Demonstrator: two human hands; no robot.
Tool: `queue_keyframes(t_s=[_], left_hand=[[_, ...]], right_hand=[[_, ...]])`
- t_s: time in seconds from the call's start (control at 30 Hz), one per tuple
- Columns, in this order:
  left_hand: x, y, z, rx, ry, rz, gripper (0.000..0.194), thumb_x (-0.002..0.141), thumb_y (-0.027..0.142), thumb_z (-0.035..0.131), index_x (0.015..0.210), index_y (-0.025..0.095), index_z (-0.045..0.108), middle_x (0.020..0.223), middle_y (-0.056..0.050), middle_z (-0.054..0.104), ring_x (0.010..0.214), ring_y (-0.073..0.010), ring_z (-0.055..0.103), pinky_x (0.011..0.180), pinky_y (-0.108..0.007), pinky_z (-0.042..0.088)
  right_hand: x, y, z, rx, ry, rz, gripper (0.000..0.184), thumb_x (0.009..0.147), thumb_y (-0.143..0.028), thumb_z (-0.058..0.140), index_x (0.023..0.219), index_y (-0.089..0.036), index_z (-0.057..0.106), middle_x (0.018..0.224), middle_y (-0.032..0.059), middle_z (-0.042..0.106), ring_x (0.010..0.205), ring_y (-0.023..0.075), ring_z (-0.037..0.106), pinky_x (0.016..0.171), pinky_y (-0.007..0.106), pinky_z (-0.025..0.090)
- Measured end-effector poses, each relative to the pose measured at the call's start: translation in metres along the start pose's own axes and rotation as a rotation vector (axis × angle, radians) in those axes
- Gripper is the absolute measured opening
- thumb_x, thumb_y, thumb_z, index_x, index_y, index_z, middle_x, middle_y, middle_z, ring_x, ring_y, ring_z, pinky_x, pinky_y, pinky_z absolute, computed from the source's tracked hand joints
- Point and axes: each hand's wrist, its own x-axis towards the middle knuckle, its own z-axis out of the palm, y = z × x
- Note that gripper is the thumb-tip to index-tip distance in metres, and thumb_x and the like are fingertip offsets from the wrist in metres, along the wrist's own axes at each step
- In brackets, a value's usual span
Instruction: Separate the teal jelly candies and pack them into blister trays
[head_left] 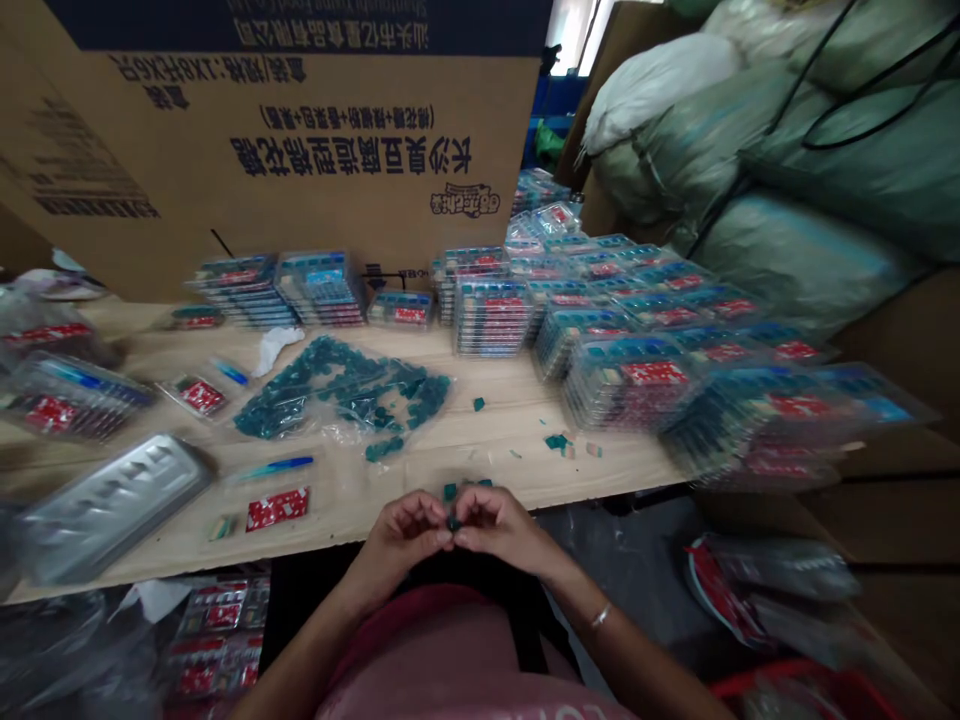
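Note:
At the table's front edge, my left hand [409,532] and my right hand [501,530] meet with fingertips pinched. Between them is a small dark green marshmallow piece [453,523], partly hidden by the fingers. A few more green pieces [450,491] lie just behind my fingers on the table. Beyond, to the left, a clear plastic bag [326,395] lies flat with many green pieces in it. Left of my hands is a clear tray holding a red packet [277,508], a blue stick-like item [279,467] and a small pale green packet [222,527].
Filled clear packs [491,315] stand in tall stacks at the back and right. A large printed carton [337,200] rises behind the table [495,440]. Empty-looking plastic trays [120,510] are stacked at left. Big sacks [810,260] pile up at right; a red bin [817,690] sits below.

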Motion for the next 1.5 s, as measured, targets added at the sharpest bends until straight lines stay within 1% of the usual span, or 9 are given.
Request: queue_keyframes(t_s=[0.27,0.43,0.63,0.8,0.93,1.03,1.13,1.27,1.5], left_hand=[[-0.037,-0.014,-0.005,0.065,0.015,-0.106,0.028,0.062,0.033,0.079,0.068,0.015,0.058,0.064,0.002,0.058,0.059,-0.0082,0.050,0.059,-0.020,0.040],[-0.038,-0.015,-0.004,-0.022,0.009,-0.201,0.033,0.060,0.038,0.079,0.066,0.015,0.056,0.063,0.002,0.058,0.056,-0.0078,0.048,0.056,-0.020,0.037],[-0.034,-0.011,-0.003,0.159,0.125,0.153,0.027,0.062,0.031,0.077,0.055,0.015,0.057,0.067,0.000,0.057,0.064,-0.0106,0.052,0.062,-0.023,0.041],[-0.027,-0.014,-0.006,0.078,0.225,0.132,0.033,0.060,0.035,0.077,0.053,0.016,0.051,0.064,0.001,0.057,0.060,-0.0101,0.051,0.057,-0.022,0.041],[-0.022,-0.021,-0.006,0.036,0.250,0.020,0.033,0.062,0.037,0.075,0.057,0.016,0.049,0.055,0.005,0.052,0.052,-0.0076,0.046,0.054,-0.020,0.039],[-0.016,-0.019,-0.012,0.203,0.241,0.082,0.026,0.069,0.039,0.069,0.070,0.017,0.055,0.059,0.004,0.055,0.055,-0.0096,0.050,0.055,-0.022,0.041],[-0.006,-0.015,-0.027,0.589,0.318,0.265,0.019,0.075,0.034,0.062,0.087,0.019,0.060,0.073,-0.001,0.063,0.071,-0.0151,0.056,0.065,-0.027,0.044],[0.008,-0.019,-0.049,1.022,0.267,0.432,0.007,0.079,0.023,0.054,0.079,0.020,0.061,0.076,-0.003,0.064,0.077,-0.0182,0.056,0.071,-0.032,0.044],[0.013,-0.027,-0.054,1.139,0.240,0.500,0.010,0.080,0.017,0.052,0.086,0.020,0.060,0.077,-0.002,0.063,0.078,-0.0182,0.056,0.072,-0.033,0.045]], right_hand=[[-0.023,0.008,0.023,-0.074,-0.081,-0.074,0.019,0.070,-0.029,0.068,0.069,-0.018,0.052,0.076,-0.0007,0.055,0.069,0.0114,0.050,0.064,0.024,0.040],[-0.019,0.009,0.026,-0.007,-0.126,-0.083,0.032,0.070,-0.037,0.068,0.065,-0.020,0.042,0.075,-0.0014,0.051,0.067,0.0105,0.046,0.059,0.022,0.038],[-0.012,0.020,0.030,0.088,-0.099,-0.076,0.044,0.067,-0.048,0.071,0.064,-0.020,0.037,0.068,-0.0047,0.044,0.059,0.0083,0.038,0.052,0.019,0.033],[-0.013,0.014,0.035,-0.322,0.126,-0.326,0.017,0.077,-0.028,0.064,0.076,-0.021,0.049,0.085,0.0020,0.054,0.078,0.0144,0.053,0.068,0.026,0.044],[-0.013,0.011,0.036,-0.547,0.110,-0.485,0.009,0.081,-0.018,0.058,0.075,-0.022,0.053,0.085,0.0028,0.059,0.080,0.0147,0.057,0.071,0.027,0.046],[-0.004,0.009,0.029,-0.585,0.146,-0.456,0.009,0.082,-0.018,0.059,0.076,-0.021,0.053,0.076,0.0005,0.058,0.072,0.0140,0.056,0.065,0.025,0.045],[0.015,0.007,0.016,-0.896,0.115,-0.437,0.006,0.084,-0.015,0.057,0.081,-0.020,0.055,0.078,0.0030,0.060,0.076,0.0172,0.055,0.069,0.029,0.043],[0.037,0.009,0.001,-1.229,0.020,-0.432,0.009,0.085,-0.018,0.060,0.076,-0.019,0.057,0.076,0.0051,0.060,0.076,0.0202,0.054,0.070,0.032,0.040],[0.036,0.012,0.006,-1.358,-0.016,-0.489,0.006,0.087,-0.018,0.057,0.082,-0.018,0.058,0.081,0.0054,0.060,0.078,0.0200,0.051,0.072,0.033,0.038]])
